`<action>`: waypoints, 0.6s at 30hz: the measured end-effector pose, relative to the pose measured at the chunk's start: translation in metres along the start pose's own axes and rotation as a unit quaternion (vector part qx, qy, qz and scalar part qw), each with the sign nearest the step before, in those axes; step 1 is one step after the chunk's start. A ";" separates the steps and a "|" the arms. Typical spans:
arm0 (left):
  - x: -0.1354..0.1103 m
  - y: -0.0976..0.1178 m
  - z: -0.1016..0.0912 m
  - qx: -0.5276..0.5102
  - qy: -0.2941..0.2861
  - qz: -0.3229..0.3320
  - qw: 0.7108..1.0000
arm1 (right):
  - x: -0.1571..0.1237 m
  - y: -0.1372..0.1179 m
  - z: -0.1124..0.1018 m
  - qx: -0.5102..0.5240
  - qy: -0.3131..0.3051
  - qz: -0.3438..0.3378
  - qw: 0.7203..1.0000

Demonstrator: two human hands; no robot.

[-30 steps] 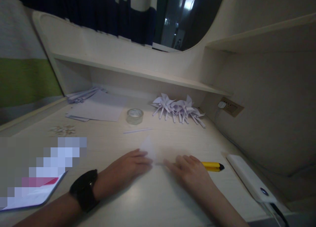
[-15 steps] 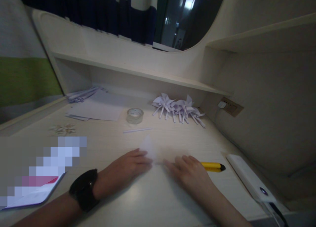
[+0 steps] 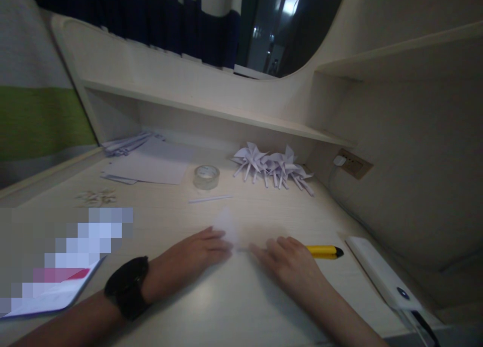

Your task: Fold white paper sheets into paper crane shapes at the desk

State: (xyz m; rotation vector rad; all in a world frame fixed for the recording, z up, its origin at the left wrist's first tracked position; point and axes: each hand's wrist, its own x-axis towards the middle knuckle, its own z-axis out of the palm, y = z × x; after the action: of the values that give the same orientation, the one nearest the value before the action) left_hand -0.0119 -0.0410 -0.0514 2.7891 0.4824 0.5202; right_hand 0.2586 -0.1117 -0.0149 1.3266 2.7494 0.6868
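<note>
Left hand (image 3: 198,250), straight-fingered, rests on paper (image 3: 227,224); right hand (image 3: 289,260) curled, hold on tool (image 3: 322,252) unclear. Likely step: working paper; next needs steady pinning.

Left hand (image 3: 206,249) and right hand (image 3: 289,261): two
Watch (image 3: 126,286): one
Pointed paper (image 3: 227,222): one
Loose paper stick (image 3: 210,199): one
Tape roll (image 3: 206,184): one
Yellow tool (image 3: 322,252): one
White device (image 3: 381,272): one
Pinwheels (image 3: 251,158): several, overlapping, exact count unclear
Pale bits (image 3: 98,197): too blurred to count
</note>
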 end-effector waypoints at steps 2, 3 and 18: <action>0.000 0.000 0.000 -0.001 0.003 0.000 1.000 | 0.000 0.000 0.001 -0.001 0.001 0.000 1.000; 0.000 0.000 0.000 0.002 0.002 -0.002 1.000 | -0.001 0.000 0.001 -0.002 0.001 0.000 1.000; 0.001 0.001 0.017 0.059 0.031 -0.017 0.998 | -0.002 -0.003 0.004 -0.006 0.007 0.006 1.000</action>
State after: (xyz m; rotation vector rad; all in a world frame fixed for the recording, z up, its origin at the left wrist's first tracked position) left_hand -0.0043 -0.0444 -0.0664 2.8783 0.5919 0.5896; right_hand 0.2589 -0.1132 -0.0201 1.3430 2.7462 0.7150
